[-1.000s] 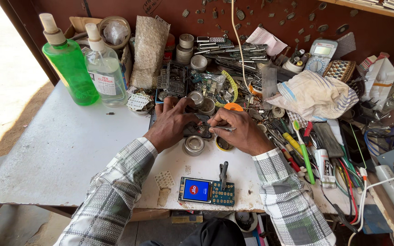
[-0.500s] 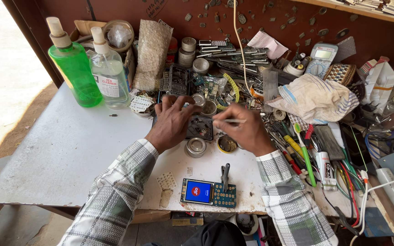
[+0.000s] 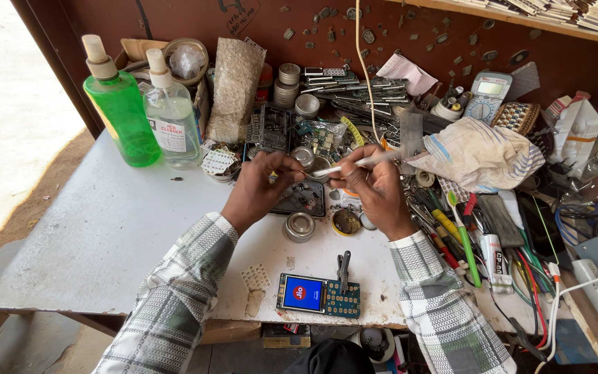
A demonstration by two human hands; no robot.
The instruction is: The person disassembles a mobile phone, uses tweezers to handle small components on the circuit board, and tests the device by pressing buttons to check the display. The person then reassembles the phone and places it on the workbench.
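Now tweezers (image 3: 354, 163) pinched in right-hand fingers (image 3: 367, 181) (left fingers (image 3: 286, 166) closed at their tip).

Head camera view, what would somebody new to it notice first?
Probably the two hands, left and right, meeting mid-bench around a thin silvery metal tool above a dark circuit board. Next, the bright green plastic pump bottle standing at the white worktop's back left, and the small circuit board with a lit blue screen at its front edge.
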